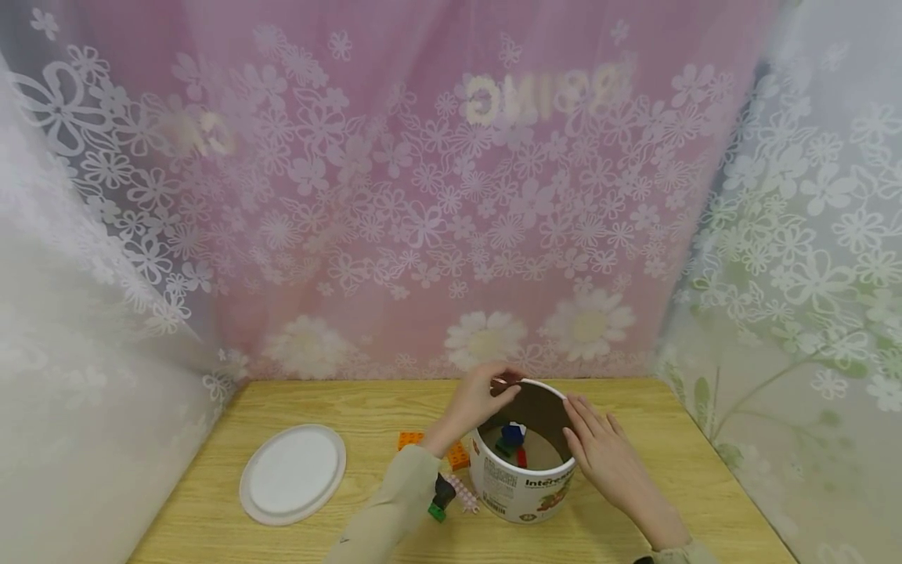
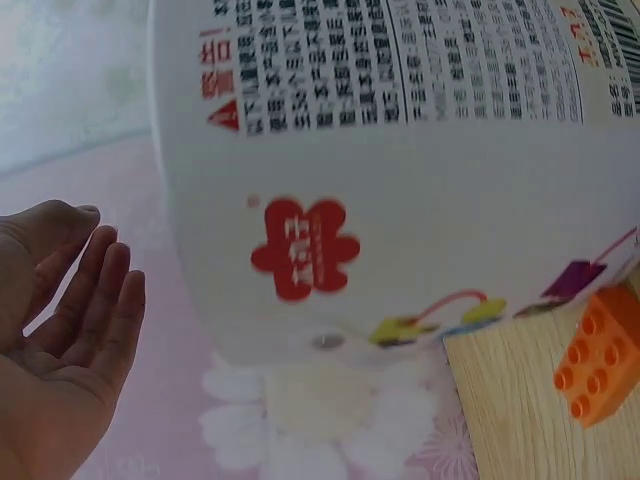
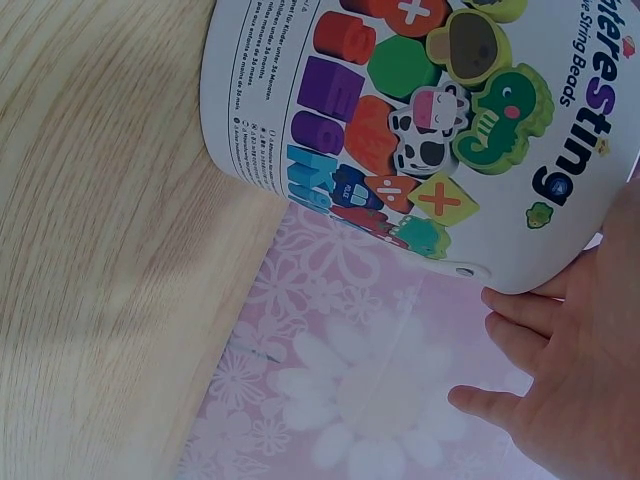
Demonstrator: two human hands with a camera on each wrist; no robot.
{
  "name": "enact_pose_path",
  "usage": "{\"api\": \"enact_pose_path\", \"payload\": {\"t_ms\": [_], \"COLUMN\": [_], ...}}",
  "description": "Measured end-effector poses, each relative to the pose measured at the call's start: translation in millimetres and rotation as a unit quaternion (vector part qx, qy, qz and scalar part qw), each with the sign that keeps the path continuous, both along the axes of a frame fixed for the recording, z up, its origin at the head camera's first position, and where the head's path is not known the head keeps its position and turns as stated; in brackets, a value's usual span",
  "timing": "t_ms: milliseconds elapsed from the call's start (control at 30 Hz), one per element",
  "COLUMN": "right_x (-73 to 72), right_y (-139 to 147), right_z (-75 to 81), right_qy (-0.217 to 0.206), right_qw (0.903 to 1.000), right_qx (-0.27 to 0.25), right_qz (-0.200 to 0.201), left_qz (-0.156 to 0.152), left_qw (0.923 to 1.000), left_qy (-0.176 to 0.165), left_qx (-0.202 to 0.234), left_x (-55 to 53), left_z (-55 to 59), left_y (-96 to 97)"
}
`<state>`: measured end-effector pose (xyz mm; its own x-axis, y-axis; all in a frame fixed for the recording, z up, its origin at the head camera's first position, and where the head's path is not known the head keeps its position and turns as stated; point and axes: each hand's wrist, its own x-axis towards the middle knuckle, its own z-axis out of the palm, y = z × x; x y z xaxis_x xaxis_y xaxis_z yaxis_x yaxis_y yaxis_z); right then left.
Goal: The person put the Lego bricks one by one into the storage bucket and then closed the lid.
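Observation:
A white round bucket point(image 1: 517, 493) with printed labels stands upright and uncovered on the table. Inside lie a dark blue piece point(image 1: 513, 435), a green piece point(image 1: 503, 448) and a red block point(image 1: 521, 457). My left hand point(image 1: 482, 401) is at the bucket's far left rim, fingers loosely bent. In the left wrist view that hand point(image 2: 70, 340) holds nothing, and a gap shows between it and the bucket wall. My right hand point(image 1: 606, 462) lies along the right rim, its fingers extended. Fingertips of the right hand point(image 3: 570, 350) touch the printed wall in the right wrist view.
A white round lid point(image 1: 292, 475) lies flat at the table's left. Left of the bucket are orange studded bricks point(image 1: 458, 456), a pink bumpy strip point(image 1: 462, 493) and a black piece with a green block point(image 1: 438, 511). Flowered curtains point(image 1: 451, 235) enclose the table's back and sides.

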<state>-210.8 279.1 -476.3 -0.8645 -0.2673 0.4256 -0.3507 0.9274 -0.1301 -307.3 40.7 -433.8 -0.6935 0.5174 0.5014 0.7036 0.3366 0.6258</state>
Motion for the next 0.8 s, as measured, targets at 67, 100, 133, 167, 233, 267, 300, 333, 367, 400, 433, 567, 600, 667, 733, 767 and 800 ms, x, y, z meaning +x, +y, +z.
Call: {"api": "enact_pose_path", "payload": {"t_ms": [67, 100, 133, 167, 233, 267, 300, 333, 367, 400, 433, 567, 600, 667, 733, 767, 800], "right_x": [0.1, 0.1, 0.2, 0.2, 0.3, 0.5, 0.7, 0.7, 0.7, 0.7, 0.7, 0.7, 0.7, 0.9, 1.0, 1.1, 1.1], "right_y": [-0.1, -0.2, -0.4, -0.5, -0.7, -0.9, -1.1, -1.2, -1.2, -1.2, -1.2, -0.6, -0.4, -0.1, 0.2, 0.3, 0.3], "right_z": [-0.1, -0.1, 0.0, -0.1, 0.5, 1.1, 1.8, 2.2, 2.4, 2.8, 2.7, 1.0, 0.8, 0.7, 0.7, 0.6, 0.8], "right_qy": [-0.006, -0.007, -0.004, -0.001, 0.003, 0.003, 0.003, 0.003, 0.001, 0.002, 0.003, 0.01, 0.008, -0.001, -0.009, -0.014, -0.015], "right_qw": [1.0, 1.0, 1.0, 1.0, 1.0, 1.0, 1.0, 1.0, 1.0, 1.0, 1.0, 0.9999, 0.9999, 1.0, 0.9999, 0.9999, 0.9999], "right_qx": [-0.002, -0.003, -0.003, -0.003, -0.002, -0.003, -0.002, -0.003, -0.004, -0.003, -0.003, -0.003, -0.003, -0.005, -0.006, -0.007, -0.006], "right_qz": [-0.001, -0.001, 0.0, 0.0, 0.002, 0.003, 0.003, 0.003, 0.003, 0.004, 0.004, 0.005, 0.005, 0.004, 0.003, 0.002, 0.002], "left_qz": [0.002, 0.003, 0.006, 0.01, 0.019, 0.023, 0.027, 0.033, 0.035, 0.037, 0.041, 0.053, 0.06, 0.074, 0.087, 0.093, 0.099], "left_qw": [0.9999, 0.9997, 0.9995, 0.9994, 0.9991, 0.9988, 0.9987, 0.9985, 0.9982, 0.9979, 0.9976, 0.9961, 0.9956, 0.9948, 0.9938, 0.9935, 0.9933], "left_qy": [-0.003, -0.003, -0.003, -0.004, -0.007, -0.009, -0.007, -0.009, -0.012, -0.015, -0.015, -0.027, -0.032, -0.035, -0.04, -0.04, -0.039], "left_qx": [0.016, 0.023, 0.03, 0.033, 0.038, 0.042, 0.043, 0.043, 0.047, 0.051, 0.054, 0.065, 0.064, 0.061, 0.056, 0.052, 0.045], "left_x": [-1.4, -2.2, -3.2, -4.3, -6.4, -7.5, -8.9, -9.8, -10.4, -11.0, -12.1, -14.3, -14.8, -15.6, -15.9, -15.8, -16.1], "left_z": [2.1, 2.9, 3.4, 3.8, 4.1, 3.9, 3.0, 2.2, 1.5, 0.6, -1.0, -8.3, -10.5, -15.7, -21.0, -23.8, -27.2], "left_y": [-7.2, -11.1, -15.1, -19.4, -28.2, -32.6, -37.1, -41.6, -46.2, -50.7, -55.1, -72.5, -76.7, -84.9, -93.0, -96.8, -100.5]}}
